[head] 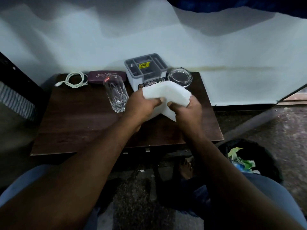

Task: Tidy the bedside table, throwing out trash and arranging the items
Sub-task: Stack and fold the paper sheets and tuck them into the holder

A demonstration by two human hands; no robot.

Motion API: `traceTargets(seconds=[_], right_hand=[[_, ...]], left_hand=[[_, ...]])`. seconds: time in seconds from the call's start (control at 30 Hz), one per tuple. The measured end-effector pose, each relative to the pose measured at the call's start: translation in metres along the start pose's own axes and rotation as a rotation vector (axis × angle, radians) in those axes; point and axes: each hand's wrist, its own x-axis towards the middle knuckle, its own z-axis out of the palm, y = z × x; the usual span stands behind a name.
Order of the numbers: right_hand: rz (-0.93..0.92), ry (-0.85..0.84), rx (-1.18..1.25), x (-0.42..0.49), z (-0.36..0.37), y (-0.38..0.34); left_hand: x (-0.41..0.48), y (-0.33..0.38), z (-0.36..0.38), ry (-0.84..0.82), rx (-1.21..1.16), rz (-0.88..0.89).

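white tissue (166, 93) hangs just above the worktop (79, 117), before the grey organiser (146, 70), pinched under the thumbs of the 2 hands, left hand (142, 105) and right hand (187, 108). it looks mid-fold; the next move calls for squaring it and setting it down, or binning it.

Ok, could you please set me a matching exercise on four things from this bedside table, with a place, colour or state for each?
Things:
1. white cable
2. spectacle case
3. tall glass
4. white tissue

Descriptions:
A. gripped by the left hand and right hand
B. coiled at the table's far left corner
C. maroon with pale lettering
D. clear, upright, in front of the case

Pairs: 1-B; 2-C; 3-D; 4-A
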Motion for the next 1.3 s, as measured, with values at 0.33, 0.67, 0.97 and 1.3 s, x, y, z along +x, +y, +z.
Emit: traceTargets(seconds=[0.33, 0.67, 0.97, 1.3], right_hand=[[0.060, -0.028, 0.028, -0.002, -0.003, -0.007], [0.138, -0.327, 0.237, 0.004, -0.025, -0.039], [0.231, -0.188, 0.398, 0.004, -0.022, -0.045], [0.251, -0.238, 0.485, -0.004, -0.025, -0.068]], left_hand=[[-0.003, 0.011, -0.005, 0.077, 0.022, 0.024], [0.005, 0.021, -0.025, -0.049, -0.055, -0.035], [0.002, 0.032, -0.032, -0.170, -0.330, -0.218], [0.001, 0.040, -0.039, -0.134, -0.313, -0.156]])
